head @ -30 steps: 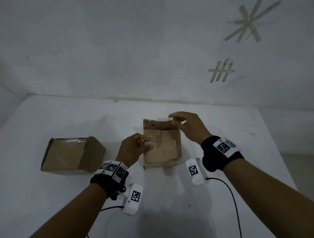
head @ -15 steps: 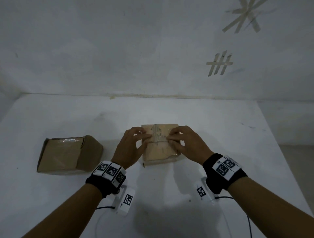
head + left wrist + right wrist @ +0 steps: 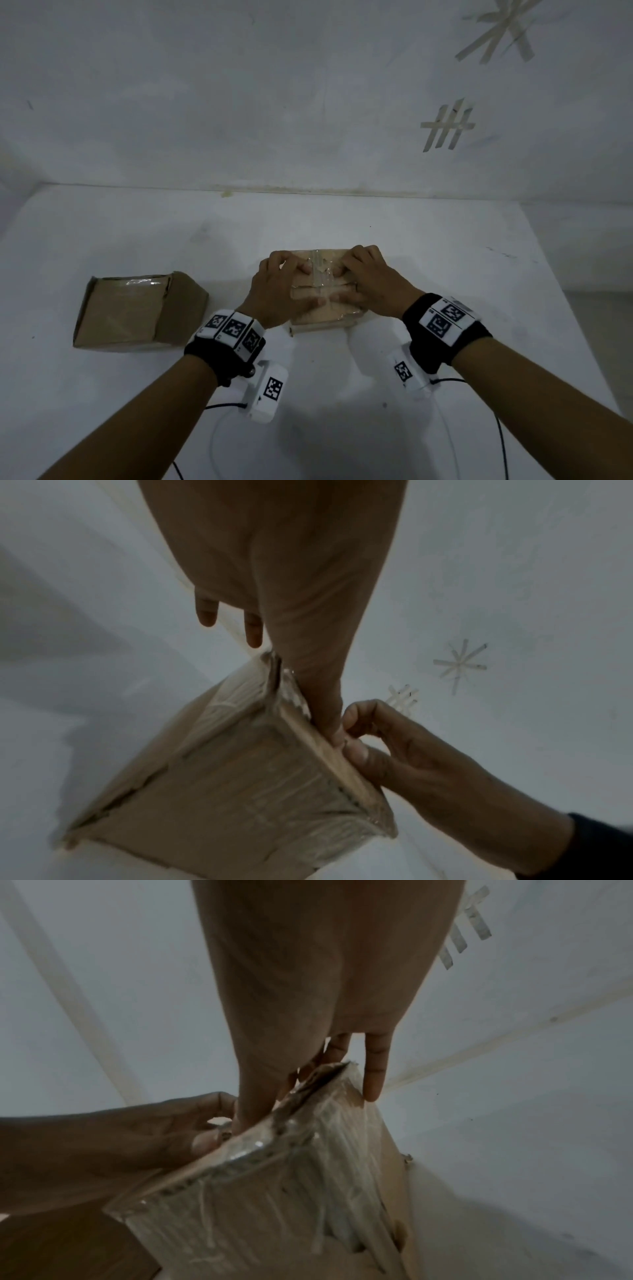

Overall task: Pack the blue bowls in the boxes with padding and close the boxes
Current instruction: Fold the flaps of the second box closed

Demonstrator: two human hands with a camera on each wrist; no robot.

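Cardboard, scuffed and streaked with clear tape, is taking the pressure of both hands: the box (image 3: 325, 301) is sitting at the middle of the table (image 3: 445, 274), toward its back edge, and the person is pressing its top flaps down along the centre seam. The left hand (image 3: 279, 291) is lying over the left half of the lid with its thumb reaching across the near flap and its fingers bent onto the tape strip; the right hand (image 3: 371, 282) is mirroring it on the right half, fingertips curled in at the seam. Neither hand is clenched on nothing and neither is released; both are bearing down on the lid, though whether the right fingers are pinching a flap edge or only pushing it is hard to tell from the wrist views, which are dim and smeared. A second box (image 3: 137, 310) is resting closed near the left edge, well apart from the hands. No blue bowl is showing anywhere, so the bowls are presumably already inside, which cannot be confirmed. The risk from here is the flaps springing back up once the pressure is eased, since the old tape looks wrinkled and may not be gripping. Pushing unevenly could buckle one flap under the other or tear the worn corner by the near edge, and pressing too hard could load the bowl if the padding beneath is thin.
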